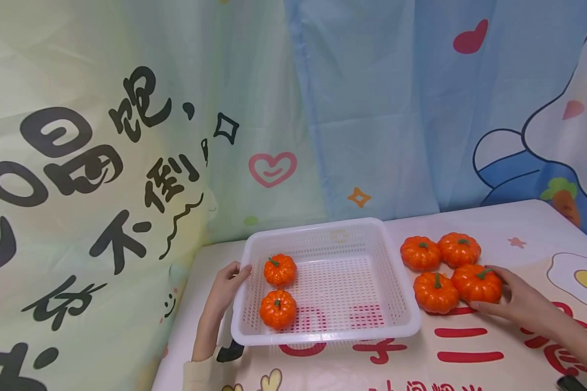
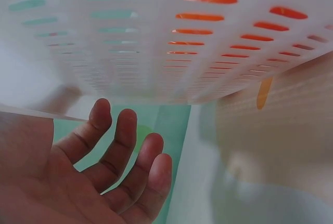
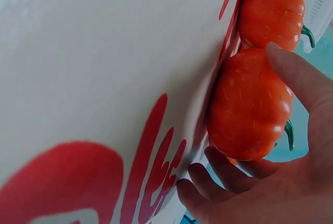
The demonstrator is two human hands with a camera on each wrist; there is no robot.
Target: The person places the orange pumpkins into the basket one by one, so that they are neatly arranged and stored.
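A white perforated basket [image 1: 339, 231] stands on the table with two orange toy pumpkins [image 1: 280, 270] [image 1: 278, 309] at its left end. My left hand [image 1: 232, 279] rests at the basket's left rim, thumb on the edge. In the left wrist view this hand [image 2: 130, 146] shows relaxed, spread fingers under the basket wall [image 2: 156, 42]. Right of the basket lie several more pumpkins. My right hand [image 1: 499, 290] grips the nearest right one [image 1: 472, 285], which sits on the table. Up close, the right hand [image 3: 242, 107] has thumb and fingers curled round that pumpkin [image 3: 255, 83].
Three other pumpkins [image 1: 420, 253] [image 1: 459, 249] [image 1: 436, 292] touch the gripped one; one of them [image 3: 270, 11] shows beside it up close. The table [image 1: 499, 222] has a printed cloth with red characters. A cartoon curtain [image 1: 127, 136] hangs close behind and to the left.
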